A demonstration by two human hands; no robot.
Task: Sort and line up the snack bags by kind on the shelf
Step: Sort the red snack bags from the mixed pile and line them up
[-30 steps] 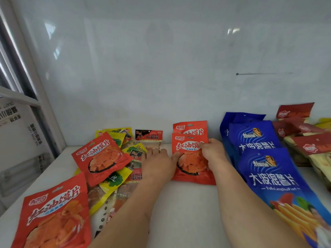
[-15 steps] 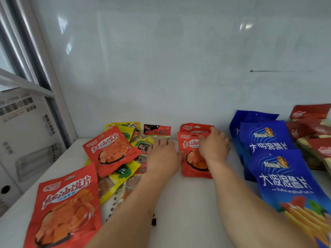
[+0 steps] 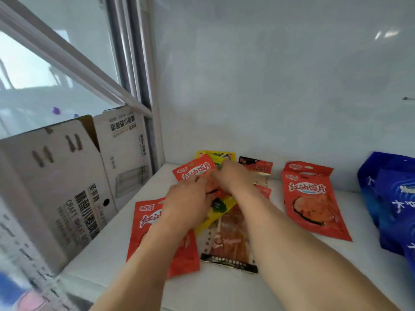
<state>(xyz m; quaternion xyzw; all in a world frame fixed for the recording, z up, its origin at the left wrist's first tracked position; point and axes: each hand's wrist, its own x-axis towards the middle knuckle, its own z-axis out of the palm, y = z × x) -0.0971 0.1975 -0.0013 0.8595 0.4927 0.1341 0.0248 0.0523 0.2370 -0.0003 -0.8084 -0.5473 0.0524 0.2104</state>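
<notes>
snack bags lie on the white shelf (image 3: 292, 277), a jumbled pile at 10 o'clock of centre topped by a tilted red bag (image 3: 195, 171) over yellow bags (image 3: 215, 154) and a clear-fronted bag (image 3: 229, 239), with another red bag (image 3: 143, 221) at 8 o'clock under the left forearm. both hands meet on the tilted red bag: the left hand (image 3: 186, 203) lies knuckles-up on its near edge and the right hand (image 3: 233, 176) on its far corner (fingers blurred, so how firmly either grips cannot be told). a sorted red pair (image 3: 312, 198) lies flat at 3 o'clock, well apart from the pile, with blue bags (image 3: 390, 198) at the right edge.
</notes>
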